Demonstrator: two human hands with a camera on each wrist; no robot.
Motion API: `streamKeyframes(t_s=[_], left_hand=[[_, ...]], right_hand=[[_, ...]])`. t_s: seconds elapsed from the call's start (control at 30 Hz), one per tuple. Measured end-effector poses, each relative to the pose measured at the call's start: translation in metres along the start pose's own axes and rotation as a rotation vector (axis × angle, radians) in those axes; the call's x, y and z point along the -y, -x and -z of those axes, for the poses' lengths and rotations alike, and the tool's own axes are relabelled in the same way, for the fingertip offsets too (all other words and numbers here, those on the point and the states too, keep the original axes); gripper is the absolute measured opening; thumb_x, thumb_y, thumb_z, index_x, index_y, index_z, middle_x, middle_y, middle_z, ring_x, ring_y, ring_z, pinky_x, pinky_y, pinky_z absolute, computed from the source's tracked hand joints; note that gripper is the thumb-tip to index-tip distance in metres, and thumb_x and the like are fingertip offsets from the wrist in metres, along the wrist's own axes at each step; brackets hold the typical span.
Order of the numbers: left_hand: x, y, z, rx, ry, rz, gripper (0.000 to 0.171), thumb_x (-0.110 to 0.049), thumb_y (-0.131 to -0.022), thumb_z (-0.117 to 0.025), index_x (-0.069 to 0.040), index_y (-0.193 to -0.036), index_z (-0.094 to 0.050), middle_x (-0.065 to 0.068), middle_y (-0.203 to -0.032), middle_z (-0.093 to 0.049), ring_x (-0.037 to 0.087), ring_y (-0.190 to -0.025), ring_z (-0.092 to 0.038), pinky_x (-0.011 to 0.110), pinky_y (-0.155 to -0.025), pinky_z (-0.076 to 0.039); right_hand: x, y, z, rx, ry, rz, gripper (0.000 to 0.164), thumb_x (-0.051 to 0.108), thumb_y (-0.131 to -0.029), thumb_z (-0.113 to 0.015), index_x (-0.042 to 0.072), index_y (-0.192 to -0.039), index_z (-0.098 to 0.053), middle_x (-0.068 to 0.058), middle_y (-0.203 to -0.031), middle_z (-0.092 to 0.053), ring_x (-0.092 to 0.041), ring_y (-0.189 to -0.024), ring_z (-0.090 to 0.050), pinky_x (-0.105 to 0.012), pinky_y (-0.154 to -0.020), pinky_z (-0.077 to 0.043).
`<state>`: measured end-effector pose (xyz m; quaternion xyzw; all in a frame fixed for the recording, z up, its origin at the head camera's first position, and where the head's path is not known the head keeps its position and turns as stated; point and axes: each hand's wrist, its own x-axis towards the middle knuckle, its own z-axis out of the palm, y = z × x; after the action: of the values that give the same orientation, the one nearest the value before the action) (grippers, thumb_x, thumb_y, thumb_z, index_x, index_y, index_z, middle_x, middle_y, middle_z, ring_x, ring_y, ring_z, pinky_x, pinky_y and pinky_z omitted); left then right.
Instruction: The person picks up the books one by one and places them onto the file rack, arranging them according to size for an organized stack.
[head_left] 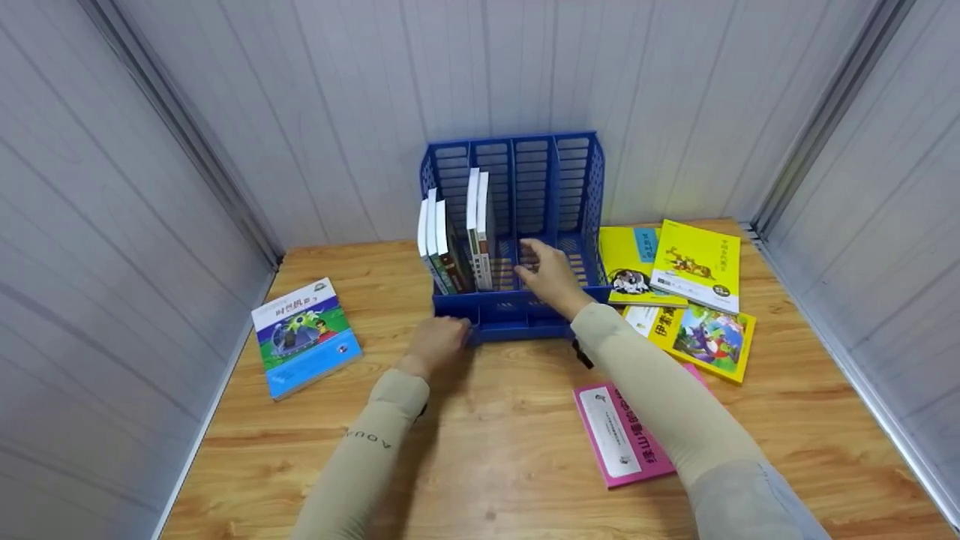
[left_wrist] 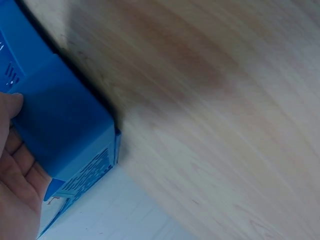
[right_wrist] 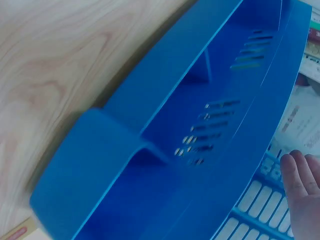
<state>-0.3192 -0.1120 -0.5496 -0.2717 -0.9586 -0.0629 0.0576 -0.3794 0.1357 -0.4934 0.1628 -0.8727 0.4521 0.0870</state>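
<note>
Wears beige sleeves (head_left: pixel 652 375) nearest the camera. Clasps the front-left corner of the blue four-slot book rack (head_left: pixel 517 301), on the desk (head_left: pixel 487 450), in the left grip (head_left: pixel 437 341). Holds the right grip (head_left: pixel 553 277) relaxed, released, over the rack, just right of two upright books (head_left: pixel 482 225). Has a pink book (head_left: pixel 626 439) lying beneath the right sleeve.

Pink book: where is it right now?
In the head view, the pink book lies on the table at lower right, partly hidden by the right sleeve, in front of the nearest yellow book.
</note>
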Motion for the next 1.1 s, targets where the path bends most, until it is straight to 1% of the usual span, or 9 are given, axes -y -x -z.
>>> streamKeyframes(t_s=[0.13,0.27,0.43,0.53,0.63,0.73,0.9,1.03,1.1], left_hand=[[0.0,0.0,0.004,0.018,0.017,0.011,0.024,-0.012,-0.111,-0.059,-0.003,-0.095,-0.074,0.016,-0.089,-0.078,0.036,-0.082,-0.077,0.052,-0.073,-0.064],[0.001,0.001,0.008,0.009,0.027,-0.006,0.023,-0.014,-0.112,-0.059,-0.004,-0.1,-0.076,0.014,-0.094,-0.08,0.034,-0.087,-0.078,0.05,-0.078,-0.064],[0.008,0.007,0.015,-0.094,0.056,-0.044,0.02,-0.014,-0.11,-0.063,0.0,-0.117,-0.077,0.017,-0.105,-0.079,0.034,-0.095,-0.078,0.05,-0.083,-0.064],[0.016,0.013,0.021,-0.169,0.044,-0.056,0.02,-0.011,-0.109,-0.065,0.001,-0.12,-0.077,0.017,-0.108,-0.077,0.034,-0.095,-0.077,0.049,-0.082,-0.065],[0.026,0.02,0.027,-0.217,0.015,-0.052,0.018,-0.009,-0.108,-0.066,0.0,-0.12,-0.076,0.018,-0.11,-0.078,0.034,-0.094,-0.078,0.048,-0.08,-0.065],[0.038,0.029,0.032,-0.233,-0.017,-0.021,0.018,-0.009,-0.107,-0.066,0.0,-0.12,-0.075,0.019,-0.112,-0.078,0.036,-0.094,-0.078,0.05,-0.081,-0.065],[0.061,0.047,0.035,-0.207,-0.041,0.051,0.021,-0.011,-0.108,-0.064,0.001,-0.122,-0.074,0.021,-0.113,-0.077,0.038,-0.098,-0.077,0.052,-0.084,-0.065],[0.083,0.064,0.034,-0.175,-0.061,0.123,0.02,-0.012,-0.108,-0.065,0.003,-0.118,-0.073,0.022,-0.106,-0.076,0.039,-0.089,-0.076,0.053,-0.076,-0.064],[0.093,0.073,0.033,-0.153,-0.061,0.171,0.02,-0.012,-0.108,-0.064,0.004,-0.116,-0.072,0.023,-0.104,-0.075,0.04,-0.087,-0.075,0.054,-0.075,-0.064]], right_hand=[[-0.006,0.004,0.01,-0.004,0.004,-0.01,0.05,0.003,-0.103,-0.071,-0.008,-0.15,-0.057,-0.029,-0.139,-0.068,-0.042,-0.124,-0.072,-0.049,-0.108,-0.059],[-0.011,0.009,0.021,-0.009,0.038,-0.017,0.049,0.006,-0.104,-0.071,-0.007,-0.15,-0.057,-0.027,-0.138,-0.069,-0.041,-0.125,-0.07,-0.051,-0.11,-0.057],[-0.02,0.015,0.033,-0.025,0.097,-0.01,0.047,0.01,-0.105,-0.072,-0.007,-0.147,-0.06,-0.027,-0.136,-0.07,-0.041,-0.126,-0.069,-0.052,-0.111,-0.056],[-0.026,0.019,0.039,-0.028,0.096,-0.019,0.045,0.008,-0.105,-0.071,-0.007,-0.146,-0.06,-0.028,-0.136,-0.069,-0.042,-0.126,-0.069,-0.052,-0.11,-0.056],[-0.032,0.023,0.045,-0.027,0.091,-0.038,0.045,0.007,-0.105,-0.07,-0.007,-0.146,-0.06,-0.028,-0.137,-0.069,-0.042,-0.125,-0.068,-0.053,-0.11,-0.056],[-0.038,0.027,0.051,-0.024,0.091,-0.059,0.045,0.008,-0.105,-0.07,-0.008,-0.146,-0.06,-0.029,-0.138,-0.068,-0.042,-0.126,-0.068,-0.054,-0.11,-0.056],[-0.049,0.034,0.057,-0.002,0.107,-0.076,0.045,0.013,-0.106,-0.07,-0.009,-0.145,-0.06,-0.031,-0.14,-0.067,-0.045,-0.129,-0.067,-0.055,-0.111,-0.055],[-0.056,0.041,0.06,0.023,0.156,-0.077,0.046,0.018,-0.107,-0.07,-0.006,-0.145,-0.062,-0.029,-0.142,-0.067,-0.045,-0.131,-0.066,-0.057,-0.114,-0.053],[-0.058,0.044,0.06,0.038,0.181,-0.082,0.046,0.021,-0.107,-0.071,-0.005,-0.145,-0.063,-0.027,-0.143,-0.068,-0.044,-0.133,-0.066,-0.057,-0.114,-0.052]])
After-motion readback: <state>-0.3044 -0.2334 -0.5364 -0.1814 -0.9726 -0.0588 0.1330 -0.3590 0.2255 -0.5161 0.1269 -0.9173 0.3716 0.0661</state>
